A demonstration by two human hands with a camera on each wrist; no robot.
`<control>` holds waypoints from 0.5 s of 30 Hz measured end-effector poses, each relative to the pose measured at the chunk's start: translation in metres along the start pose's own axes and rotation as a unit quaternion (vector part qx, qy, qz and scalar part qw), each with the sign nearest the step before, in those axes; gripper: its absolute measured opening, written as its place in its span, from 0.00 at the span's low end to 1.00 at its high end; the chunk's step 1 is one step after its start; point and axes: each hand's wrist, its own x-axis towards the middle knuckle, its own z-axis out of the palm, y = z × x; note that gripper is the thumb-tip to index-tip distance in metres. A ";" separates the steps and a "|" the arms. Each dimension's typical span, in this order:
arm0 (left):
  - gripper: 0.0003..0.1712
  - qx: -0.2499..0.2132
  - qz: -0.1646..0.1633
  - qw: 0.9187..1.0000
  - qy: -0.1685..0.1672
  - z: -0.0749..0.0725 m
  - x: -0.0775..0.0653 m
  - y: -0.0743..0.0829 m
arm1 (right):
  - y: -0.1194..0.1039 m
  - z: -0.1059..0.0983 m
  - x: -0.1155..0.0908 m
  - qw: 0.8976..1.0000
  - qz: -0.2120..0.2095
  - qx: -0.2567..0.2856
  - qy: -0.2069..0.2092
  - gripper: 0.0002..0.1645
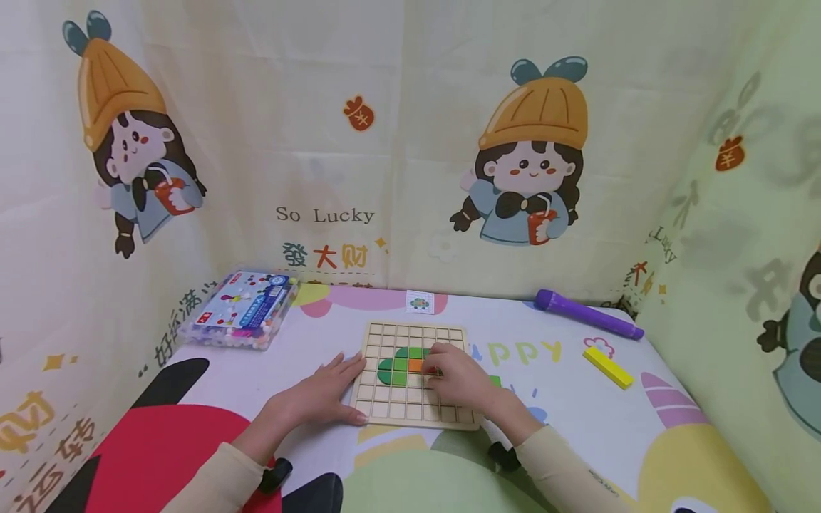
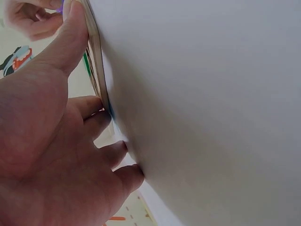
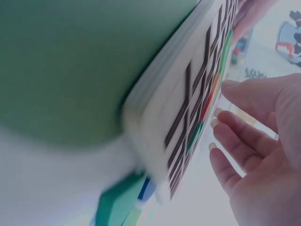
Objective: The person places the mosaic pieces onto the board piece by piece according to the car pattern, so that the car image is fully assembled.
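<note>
A wooden grid board (image 1: 380,410) lies on the table, with green tiles (image 1: 399,365) and an orange tile (image 1: 415,365) in its middle cells. My left hand (image 1: 321,394) rests at the board's left edge, fingers fairly straight along the side and thumb on the near corner. Over the board's right half is my right hand (image 1: 460,377), covering some cells in the head view. In the right wrist view its fingertips (image 3: 214,123) hover just above a red tile (image 3: 206,108) and a dark green tile (image 3: 193,137), thumb apart, with no piece visible between them.
Behind the board lies a small picture card (image 1: 420,302). A clear plastic box (image 1: 240,310) of coloured pieces stands at the back left. To the right are a purple microphone-shaped stick (image 1: 586,313) and a yellow bar (image 1: 608,368). A green piece (image 1: 495,381) shows beside the right hand.
</note>
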 end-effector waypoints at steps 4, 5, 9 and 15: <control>0.61 -0.001 -0.001 1.000 0.001 0.000 0.001 0.000 | 0.011 -0.008 -0.011 1.000 0.025 0.000 0.000 0.11; 0.61 -0.002 0.001 1.000 0.001 0.000 0.001 -0.001 | 0.014 -0.009 -0.014 1.000 0.030 -0.003 -0.001 0.11; 0.61 0.003 0.000 1.000 0.001 0.001 0.001 -0.002 | 0.024 -0.015 -0.023 0.999 0.043 -0.007 -0.005 0.11; 0.62 0.001 0.001 1.000 -0.002 0.003 0.002 -0.003 | 0.038 -0.025 -0.036 0.998 0.062 -0.019 -0.006 0.12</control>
